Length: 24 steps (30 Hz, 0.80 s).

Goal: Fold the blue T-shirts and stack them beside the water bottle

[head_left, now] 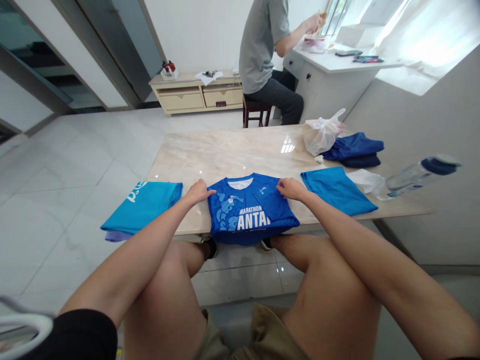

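A blue marathon T-shirt (247, 212) lies folded on the marble table (232, 155), its lower part hanging over the near edge. My left hand (197, 191) grips the shirt's left shoulder edge, and my right hand (291, 189) grips its right shoulder edge. Printed white lettering runs across the front. A folded cyan shirt (140, 207) lies left of my left hand, with a lilac garment (116, 236) showing beneath it. Another cyan garment (337, 190) lies right of my right hand.
Dark blue folded clothes (352, 150), a white plastic bag (320, 132) and a water bottle (420, 175) stand on the table's right side. A white hanger (22, 330) shows at lower left. Beyond the table, a seated person (260, 50) works at a white desk (333, 65).
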Each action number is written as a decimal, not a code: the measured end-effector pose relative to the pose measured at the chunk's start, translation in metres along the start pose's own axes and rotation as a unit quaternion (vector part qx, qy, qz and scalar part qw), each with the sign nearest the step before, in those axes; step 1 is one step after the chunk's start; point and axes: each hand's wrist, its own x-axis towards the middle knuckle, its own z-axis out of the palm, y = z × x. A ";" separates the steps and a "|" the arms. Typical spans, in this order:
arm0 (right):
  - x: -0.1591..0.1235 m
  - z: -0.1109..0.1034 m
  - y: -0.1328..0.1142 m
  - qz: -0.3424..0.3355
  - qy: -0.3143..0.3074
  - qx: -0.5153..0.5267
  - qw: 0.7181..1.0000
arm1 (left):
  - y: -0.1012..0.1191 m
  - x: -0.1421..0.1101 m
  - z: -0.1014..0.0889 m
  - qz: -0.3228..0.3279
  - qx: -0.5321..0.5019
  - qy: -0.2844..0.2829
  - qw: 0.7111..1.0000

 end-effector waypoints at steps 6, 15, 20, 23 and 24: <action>0.010 0.012 0.006 0.031 0.082 -0.059 0.994 | -0.022 -0.018 0.003 -0.051 -0.099 -0.169 0.979; 0.028 -0.002 -0.004 0.100 -0.013 0.023 0.995 | -0.006 -0.008 0.007 -0.058 -0.107 -0.126 0.984; 0.049 -0.016 -0.022 0.139 -0.013 0.161 0.977 | -0.019 0.018 -0.008 -0.035 -0.030 -0.034 0.998; 0.076 -0.022 -0.027 0.132 0.004 0.196 0.972 | -0.028 0.048 -0.013 -0.056 -0.015 0.025 0.998; 0.088 -0.024 -0.027 0.129 0.009 0.201 0.971 | -0.031 0.061 -0.013 -0.066 -0.015 0.037 0.997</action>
